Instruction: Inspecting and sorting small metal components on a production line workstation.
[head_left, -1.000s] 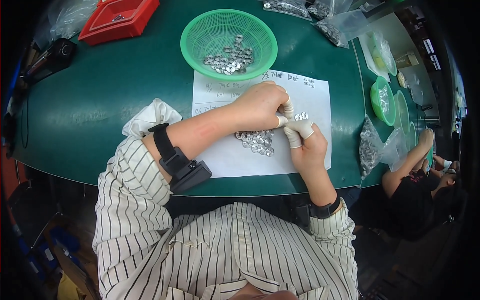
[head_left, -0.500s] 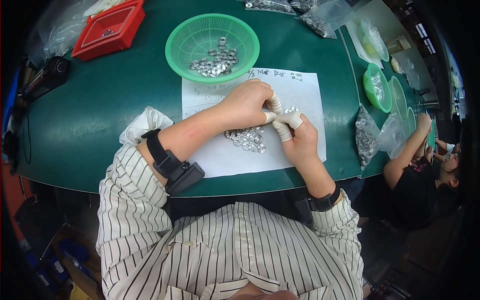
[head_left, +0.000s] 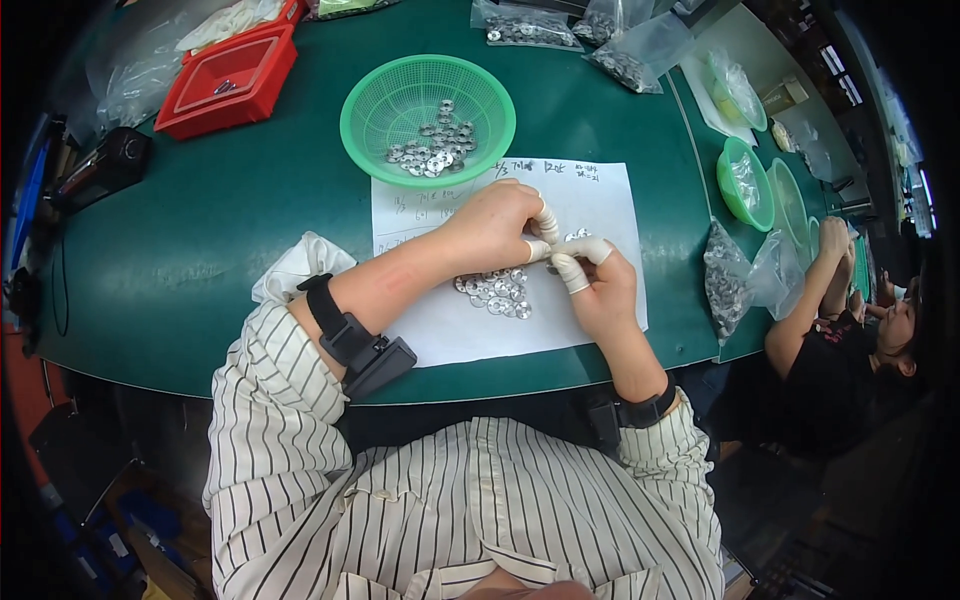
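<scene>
My left hand [head_left: 497,222] and my right hand [head_left: 604,292] meet above a sheet of white paper [head_left: 430,340], with pale finger cots on thumbs and fingertips. Both are closed in a pinch, fingertip to fingertip. A small metal part [head_left: 552,268] shows as a sliver between the right fingertips; the left fingertips touch at the same spot and mostly hide it. Below my left hand lies a pile of shiny round metal discs with center holes [head_left: 497,293]. A few more discs [head_left: 578,235] lie just beyond my right fingers.
Beyond the paper stands a green mesh basket [head_left: 365,125] holding similar discs. A red tray [head_left: 190,115] sits far left near a black device [head_left: 112,165]. Bags of metal parts [head_left: 625,68] lie at the back, another bag [head_left: 727,280] at right. A co-worker [head_left: 835,340] sits beyond green baskets [head_left: 733,195].
The whole view has shifted slightly, so the table things sit lower in it. My hands stay together in a pinch, and a sliver of the metal part now shows at the right fingertips.
</scene>
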